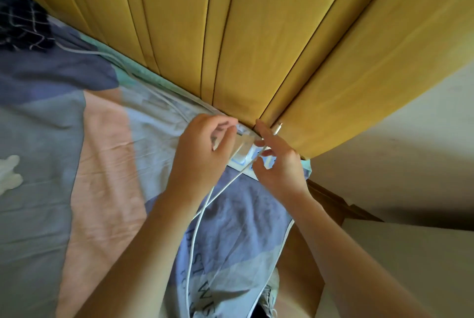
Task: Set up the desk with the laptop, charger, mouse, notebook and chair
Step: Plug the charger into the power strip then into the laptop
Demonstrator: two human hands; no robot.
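Both forearms reached forward over the bed to its far right corner, where the sheet met the yellow wooden headboard (256,35). The left hand (202,153) was curled, palm down, its thumb and fingertips pinched near a small white plug-like piece at the power strip (243,161); blur hid whether the fingers actually gripped it, so I could not tell. The right hand (279,164) sat just beside it, index finger stretched toward the headboard, thumb and the other fingers bent around a thin white cable (202,212). A short metal-tipped connector (278,128) stuck out above the right index finger, against the wood.

The power strip was white with pale blue markings and lay flat on the bed at that corner, mostly covered by the two hands. The cable ran from between the hands toward the near edge of the bed in two strands that crossed over the purple part of the bedsheet (102,164). A third white strand curved down along the right edge of the bed. Another white cord (107,55) lay along the foot of the headboard toward the far left corner, where a dark checked cloth (20,23) was bunched. The sheet was patterned in blue, pink and purple blocks with printed letters near the bottom.
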